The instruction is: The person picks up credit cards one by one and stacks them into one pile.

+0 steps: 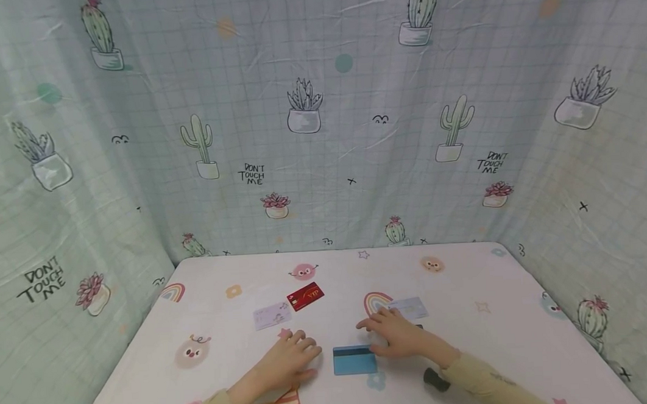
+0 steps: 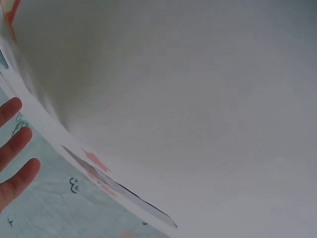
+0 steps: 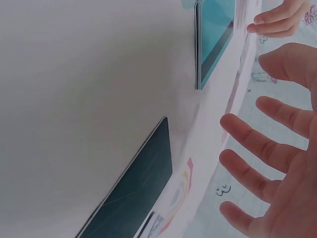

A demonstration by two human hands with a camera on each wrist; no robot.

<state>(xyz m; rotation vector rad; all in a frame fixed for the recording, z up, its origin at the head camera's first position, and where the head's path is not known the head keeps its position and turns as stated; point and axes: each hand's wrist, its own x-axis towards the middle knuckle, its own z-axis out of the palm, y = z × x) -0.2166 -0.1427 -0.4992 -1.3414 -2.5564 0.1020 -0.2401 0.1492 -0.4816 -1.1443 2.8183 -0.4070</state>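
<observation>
Between the two hands a blue card (image 1: 355,362) with a dark stripe lies flat on the table. In the right wrist view it tops a small stack of cards (image 3: 198,49). My left hand (image 1: 290,359) is left of it, fingers loosely bent and holding nothing. My right hand (image 1: 397,333) hovers at the stack's right edge, its fingers spread and nothing in them; whether the thumb touches the card I cannot tell. A dark card (image 3: 136,186) lies below the right hand, mostly hidden from the head view.
A red VIP card (image 1: 306,296) and a pale purple card (image 1: 272,316) lie beyond the left hand. Past the right hand is a pale blue card (image 1: 410,308). A small black object (image 1: 436,380) shows by the right wrist. Patterned curtains (image 1: 321,153) surround the white table (image 1: 209,318).
</observation>
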